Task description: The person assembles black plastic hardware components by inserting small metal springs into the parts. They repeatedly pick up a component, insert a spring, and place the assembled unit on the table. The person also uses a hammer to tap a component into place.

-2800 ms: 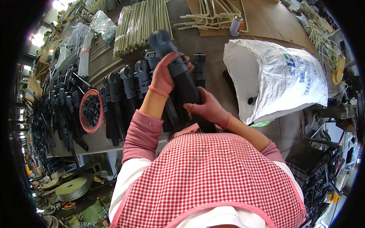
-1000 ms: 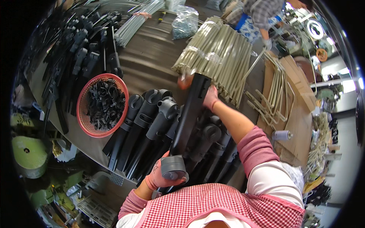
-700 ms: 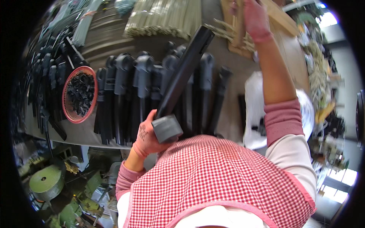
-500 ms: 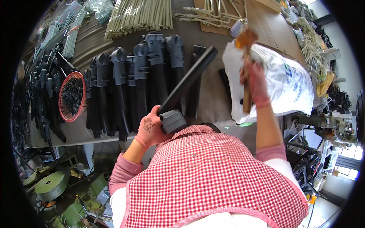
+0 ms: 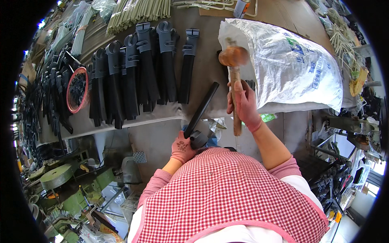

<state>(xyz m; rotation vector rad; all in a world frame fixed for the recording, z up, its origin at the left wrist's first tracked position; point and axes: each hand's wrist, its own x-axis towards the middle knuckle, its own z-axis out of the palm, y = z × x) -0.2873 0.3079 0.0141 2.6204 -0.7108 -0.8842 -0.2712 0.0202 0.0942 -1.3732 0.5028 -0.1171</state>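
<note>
My left hand (image 5: 182,148), in a pink glove, is closed round a black tube (image 5: 203,107) at its lower end, in front of the table edge. A dark plastic fitting (image 5: 198,139) sits on that end beside my fingers, and the tube slants up to the right. My right hand (image 5: 246,104), gloved too, grips the wooden handle of a mallet (image 5: 234,56). Its amber-brown head is up, slightly blurred, over the sack's left edge. To the left, several black tubes with grey fittings (image 5: 132,52) lie side by side on the table.
A white woven sack (image 5: 300,67) lies on the right of the table (image 5: 210,60). On the left stands a red basket (image 5: 68,92) of small black parts. Behind are a bundle of pale rods (image 5: 139,15), bent wire pieces and a spray can (image 5: 241,8). Green machinery (image 5: 56,177) stands lower left.
The mallet has moved left and down with my right hand. My left hand, with the tube, has moved down and right in the picture, away from the table. The whole view has shifted.
</note>
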